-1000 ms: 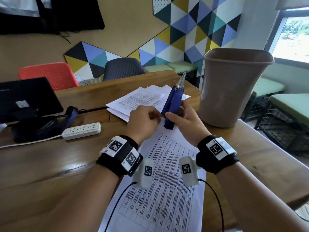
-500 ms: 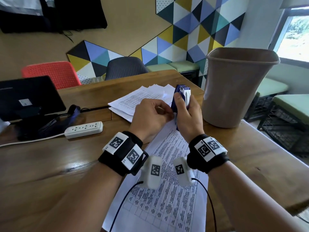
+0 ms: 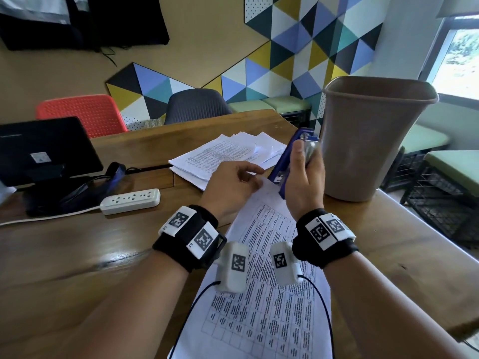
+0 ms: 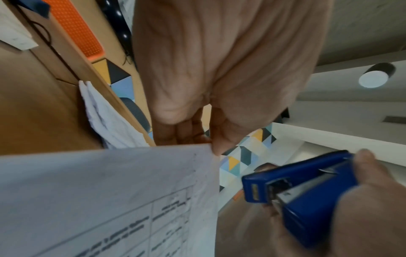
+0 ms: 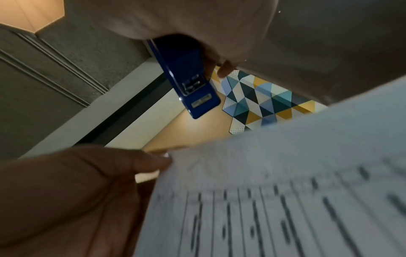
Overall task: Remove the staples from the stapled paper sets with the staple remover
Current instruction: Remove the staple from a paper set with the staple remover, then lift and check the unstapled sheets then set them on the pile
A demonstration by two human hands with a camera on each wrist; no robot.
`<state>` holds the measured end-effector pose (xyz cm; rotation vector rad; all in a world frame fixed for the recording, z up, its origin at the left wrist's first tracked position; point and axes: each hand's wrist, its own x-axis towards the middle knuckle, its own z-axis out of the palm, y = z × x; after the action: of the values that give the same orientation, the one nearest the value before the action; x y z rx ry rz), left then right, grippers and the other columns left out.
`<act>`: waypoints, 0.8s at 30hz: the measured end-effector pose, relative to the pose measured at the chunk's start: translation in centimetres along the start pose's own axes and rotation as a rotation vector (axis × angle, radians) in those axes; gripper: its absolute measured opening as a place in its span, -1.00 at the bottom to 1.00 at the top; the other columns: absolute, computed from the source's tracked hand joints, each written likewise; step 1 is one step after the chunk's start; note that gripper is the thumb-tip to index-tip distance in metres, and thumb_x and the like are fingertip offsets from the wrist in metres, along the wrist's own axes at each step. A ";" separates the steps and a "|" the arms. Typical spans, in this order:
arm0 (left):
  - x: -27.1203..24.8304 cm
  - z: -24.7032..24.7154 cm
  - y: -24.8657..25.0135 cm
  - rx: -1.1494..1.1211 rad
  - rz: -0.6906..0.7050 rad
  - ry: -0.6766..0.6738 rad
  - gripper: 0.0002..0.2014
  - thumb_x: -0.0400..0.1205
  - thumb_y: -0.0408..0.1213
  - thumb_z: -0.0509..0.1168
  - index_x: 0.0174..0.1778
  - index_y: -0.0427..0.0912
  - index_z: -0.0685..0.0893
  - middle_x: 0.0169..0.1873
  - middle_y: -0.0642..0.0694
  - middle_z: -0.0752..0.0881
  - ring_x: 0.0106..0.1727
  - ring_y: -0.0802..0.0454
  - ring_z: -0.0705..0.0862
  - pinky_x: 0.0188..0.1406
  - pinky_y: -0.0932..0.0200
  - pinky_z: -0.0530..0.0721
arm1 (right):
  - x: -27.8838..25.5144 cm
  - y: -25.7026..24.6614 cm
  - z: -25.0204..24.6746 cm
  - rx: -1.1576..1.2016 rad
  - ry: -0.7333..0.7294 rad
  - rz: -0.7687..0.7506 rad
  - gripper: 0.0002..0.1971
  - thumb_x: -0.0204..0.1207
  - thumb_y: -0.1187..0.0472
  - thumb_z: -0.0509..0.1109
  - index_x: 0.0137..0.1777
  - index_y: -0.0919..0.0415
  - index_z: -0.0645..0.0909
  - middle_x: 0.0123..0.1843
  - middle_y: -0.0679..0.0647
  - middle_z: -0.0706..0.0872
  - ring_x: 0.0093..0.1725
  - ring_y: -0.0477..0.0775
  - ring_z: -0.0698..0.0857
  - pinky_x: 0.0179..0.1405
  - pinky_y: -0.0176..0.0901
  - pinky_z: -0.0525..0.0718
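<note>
Staple remover, a blue stapler-shaped tool with a metal inner part, is lifted off the table and tilted, its far end pointing up and away; the right hand grips it, thumb laid along the metal top and fingers curled round the blue body, just left of the brown waste bin. Left of the tool, the left hand pinches the far corner of the stapled paper set between thumb and fingers, raising that corner off the wood; the left wrist view shows the thumb tip right at the corner's edge, with the tool's open mouth near it but apart from the sheet; whether a staple sits in the corner I cannot tell. The printed set, covered in a table of text, runs from the hands toward the near edge of the wooden table, between the two forearms. Farther off lies a loose pile of other printed sheets; to the left sit a white power strip and a dark screen on a stand; beyond the table stand a red chair and a grey chair.
</note>
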<state>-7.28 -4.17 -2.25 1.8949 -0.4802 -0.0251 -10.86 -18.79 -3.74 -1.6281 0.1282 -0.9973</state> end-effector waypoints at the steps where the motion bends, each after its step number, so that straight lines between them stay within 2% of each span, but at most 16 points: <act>1: 0.3 -0.1 -0.6 0.005 -0.027 -0.006 -0.88 0.70 -0.40 0.41 0.06 -0.19 0.85 -0.29 0.07 0.78 -0.36 0.37 0.68 -0.30 0.49 0.57 | 0.2 0.0 -0.3 0.010 0.046 -0.009 -0.60 0.64 -0.35 0.14 -0.04 -0.02 0.47 -0.32 -0.26 0.62 -0.30 -0.15 0.57 -0.14 0.03 0.66; 2: 0.6 -0.1 -1.2 -0.003 -0.071 -0.023 -0.85 0.72 -0.42 0.36 0.07 -0.20 0.85 -0.22 0.06 0.80 -0.28 0.38 0.72 -0.24 0.50 0.59 | 0.3 0.2 -0.6 0.015 0.071 -0.014 -0.61 0.65 -0.34 0.14 -0.02 -0.02 0.47 -0.32 -0.30 0.64 -0.31 -0.19 0.58 -0.15 0.02 0.67; 4: 0.9 -0.1 -2.2 -0.004 -0.168 -0.061 -0.85 0.71 -0.41 0.35 0.03 -0.19 0.85 -0.12 -0.03 0.82 -0.08 0.16 0.77 -0.06 0.31 0.66 | 0.5 0.4 -1.2 0.000 0.065 -0.007 -0.62 0.68 -0.29 0.14 0.03 0.03 0.48 -0.34 -0.40 0.65 -0.35 -0.28 0.58 -0.19 -0.15 0.65; 5: 0.9 0.1 -2.5 0.044 -0.186 -0.086 -0.90 0.67 -0.38 0.41 -0.01 -0.19 0.85 -0.14 -0.07 0.82 -0.08 0.06 0.75 -0.06 0.22 0.67 | 0.5 0.5 -1.5 -0.011 0.045 0.004 -0.62 0.69 -0.26 0.15 0.04 0.06 0.49 -0.34 -0.37 0.66 -0.36 -0.28 0.59 -0.21 -0.21 0.62; 7: 1.1 0.5 -3.1 0.231 -0.190 -0.153 -0.96 0.58 -0.29 0.54 -0.14 -0.18 0.84 -0.25 -0.06 0.81 -0.21 0.06 0.73 -0.19 0.22 0.65 | 0.7 1.0 -2.1 -0.057 -0.034 0.054 -0.61 0.74 -0.25 0.19 0.02 0.10 0.52 -0.33 -0.19 0.66 -0.37 -0.24 0.58 -0.25 -0.24 0.59; 9: 1.4 0.6 -3.8 0.359 -0.207 -0.154 -0.79 0.56 -0.23 0.56 -0.36 -0.13 0.72 -0.42 0.05 0.68 -0.37 0.15 0.63 -0.39 0.26 0.51 | 1.2 1.3 -2.7 -0.200 -0.181 0.106 -0.57 0.78 -0.25 0.21 0.03 0.15 0.56 -0.24 -0.10 0.66 -0.31 -0.14 0.61 -0.29 -0.27 0.54; 11: 2.1 0.4 -4.7 0.306 -0.226 -0.107 -0.68 0.55 -0.13 0.51 -0.40 -0.24 0.64 -0.48 0.03 0.59 -0.42 0.09 0.53 -0.39 0.22 0.42 | 1.9 1.8 -3.3 -0.382 -0.319 0.151 -0.53 0.77 -0.28 0.19 0.04 0.15 0.58 -0.17 0.00 0.70 -0.23 -0.09 0.65 -0.35 -0.31 0.49; 13: 2.6 -0.1 -5.1 0.168 -0.252 -0.037 -0.72 0.58 -0.08 0.46 -0.25 -0.25 0.78 -0.37 -0.08 0.71 -0.30 0.02 0.62 -0.29 0.17 0.54 | 2.7 2.5 -4.1 -0.520 -0.410 0.218 -0.51 0.75 -0.33 0.15 -0.02 0.10 0.58 -0.14 0.05 0.71 -0.17 0.01 0.68 -0.31 -0.18 0.48; 15: 3.1 -0.7 -5.5 0.080 -0.283 0.066 -0.83 0.68 -0.16 0.44 -0.18 -0.15 0.81 -0.25 -0.09 0.77 -0.20 0.01 0.67 -0.20 0.20 0.61 | 3.7 3.7 -4.6 -0.671 -0.514 0.300 -0.46 0.73 -0.37 0.11 -0.05 0.09 0.59 -0.09 0.12 0.73 -0.10 0.17 0.71 -0.19 -0.08 0.54; 17: 3.8 -1.7 -6.1 0.043 -0.288 0.191 -0.94 0.71 -0.21 0.42 -0.08 -0.01 0.75 -0.22 -0.04 0.72 -0.17 0.02 0.65 -0.07 0.18 0.60 | 4.7 5.0 -4.8 -0.879 -0.677 0.361 -0.42 0.71 -0.39 0.07 -0.07 0.13 0.58 -0.06 0.18 0.72 -0.03 0.26 0.71 0.00 0.02 0.61; 19: 4.4 -2.8 -6.9 -0.014 -0.286 0.294 -0.94 0.71 -0.20 0.43 0.02 -0.04 0.82 -0.11 -0.01 0.79 -0.07 0.05 0.70 0.08 0.14 0.62 | 5.2 6.2 -4.8 -1.058 -0.791 0.399 -0.41 0.74 -0.30 0.09 -0.18 0.24 0.55 -0.14 0.23 0.68 0.00 0.26 0.71 0.12 0.08 0.65; 20: 4.6 -3.3 -7.3 -0.049 -0.270 0.339 -0.91 0.71 -0.20 0.43 0.02 -0.09 0.83 -0.05 -0.01 0.82 -0.02 0.05 0.72 0.11 0.13 0.63 | 5.3 6.9 -4.9 -1.111 -0.804 0.412 -0.42 0.77 -0.23 0.11 -0.26 0.26 0.53 -0.17 0.24 0.69 -0.01 0.26 0.73 0.16 0.09 0.68; 22: 4.7 -4.3 -7.9 -0.113 -0.226 0.416 -0.91 0.72 -0.22 0.43 -0.06 -0.04 0.83 -0.02 -0.01 0.82 -0.03 0.11 0.71 0.05 0.20 0.60 | 5.4 7.8 -5.0 -1.182 -0.790 0.439 -0.48 0.78 -0.16 0.18 -0.25 0.24 0.57 -0.06 0.28 0.75 0.01 0.27 0.74 0.15 0.08 0.71; 24: 4.7 -5.2 -8.2 -0.131 -0.186 0.492 -0.79 0.73 -0.25 0.40 -0.22 0.06 0.76 -0.14 0.03 0.78 -0.16 0.18 0.64 -0.18 0.29 0.56 | 5.4 8.3 -5.0 -1.266 -0.773 0.447 -0.56 0.74 -0.15 0.28 0.01 0.27 0.68 0.12 0.26 0.77 0.09 0.32 0.75 0.18 0.12 0.75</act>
<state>0.88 1.24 -6.74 1.7327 0.0323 0.2750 -7.30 -28.40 -8.10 -2.8174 0.6485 0.2510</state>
